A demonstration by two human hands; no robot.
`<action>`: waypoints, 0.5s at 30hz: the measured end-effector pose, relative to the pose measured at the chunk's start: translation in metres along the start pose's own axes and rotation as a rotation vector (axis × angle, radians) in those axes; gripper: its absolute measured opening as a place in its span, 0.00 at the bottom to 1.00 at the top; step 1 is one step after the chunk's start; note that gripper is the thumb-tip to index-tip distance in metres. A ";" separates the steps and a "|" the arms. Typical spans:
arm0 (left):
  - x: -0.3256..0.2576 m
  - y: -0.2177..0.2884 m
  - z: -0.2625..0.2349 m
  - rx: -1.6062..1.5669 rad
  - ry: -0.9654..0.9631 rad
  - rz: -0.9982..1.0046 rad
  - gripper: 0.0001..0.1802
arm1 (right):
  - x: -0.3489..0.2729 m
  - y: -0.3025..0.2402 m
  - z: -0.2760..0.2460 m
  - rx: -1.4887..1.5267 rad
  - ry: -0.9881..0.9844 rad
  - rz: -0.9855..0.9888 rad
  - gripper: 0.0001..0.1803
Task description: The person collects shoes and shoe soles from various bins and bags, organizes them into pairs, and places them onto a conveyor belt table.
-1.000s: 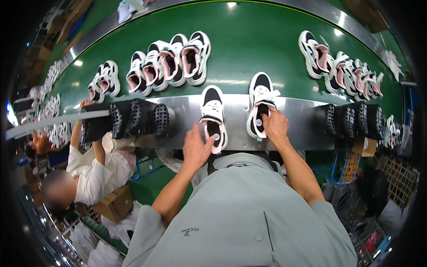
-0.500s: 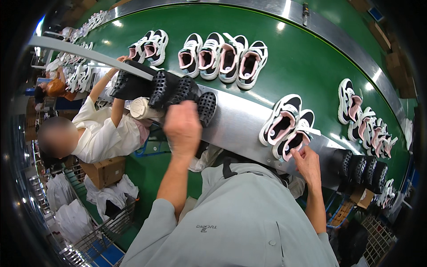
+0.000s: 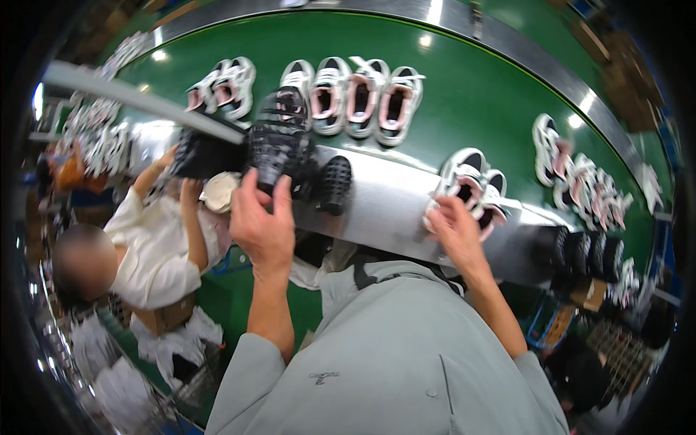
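A black shoe last [image 3: 279, 141] with a studded, ridged surface is lifted above the left part of the steel counter [image 3: 384, 206], held upright in the left hand [image 3: 262, 221]. The fingers [image 3: 281, 199] of that hand are wrapped around its lower end, thumb on one side and the others on the opposite side, so the grip is closed on it. Just to the right of it another black last [image 3: 335, 183] lies on the counter, and a further dark one [image 3: 206, 154] sits to the left, near a co-worker.

Farther right on the counter stands a pair of white and black sneakers with pink lining [image 3: 471, 185]. The right hand [image 3: 453, 228] rests against their near side, fingers bent over the edge of the closest shoe; whether they truly clamp it cannot be told.

Beyond the counter runs a green conveyor belt [image 3: 478, 94]. A row of white sneakers with pink insides [image 3: 359, 98] lies on it directly behind the lifted last, another pair [image 3: 225, 88] to the left and more sneakers [image 3: 580, 181] far right. More black lasts [image 3: 587, 250] crowd the counter's right end.

At the left a co-worker in a white shirt [image 3: 152, 257] reaches both arms up to the counter.
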State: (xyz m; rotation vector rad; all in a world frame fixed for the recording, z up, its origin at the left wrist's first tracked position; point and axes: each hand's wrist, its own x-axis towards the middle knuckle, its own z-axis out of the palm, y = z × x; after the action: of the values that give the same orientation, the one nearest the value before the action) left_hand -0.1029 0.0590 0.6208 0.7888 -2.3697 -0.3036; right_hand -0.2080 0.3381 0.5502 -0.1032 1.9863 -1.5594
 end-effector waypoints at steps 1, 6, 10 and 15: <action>-0.008 0.020 0.008 -0.069 -0.080 0.070 0.23 | 0.005 -0.009 0.018 0.212 0.018 0.009 0.21; -0.047 0.084 0.050 -0.509 -0.378 0.524 0.26 | 0.002 -0.028 0.026 0.859 -0.160 0.144 0.23; -0.041 0.114 0.101 -0.884 -0.862 -0.095 0.36 | -0.024 -0.012 -0.016 0.631 -0.255 0.349 0.25; -0.059 0.135 0.150 -0.971 -1.119 -0.227 0.25 | -0.056 -0.002 -0.030 -0.549 0.263 -0.039 0.40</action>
State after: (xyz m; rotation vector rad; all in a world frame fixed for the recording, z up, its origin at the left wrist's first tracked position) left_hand -0.2214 0.2053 0.5273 0.3954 -2.4743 -2.2435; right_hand -0.1776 0.3861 0.5787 -0.1623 2.5914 -1.0489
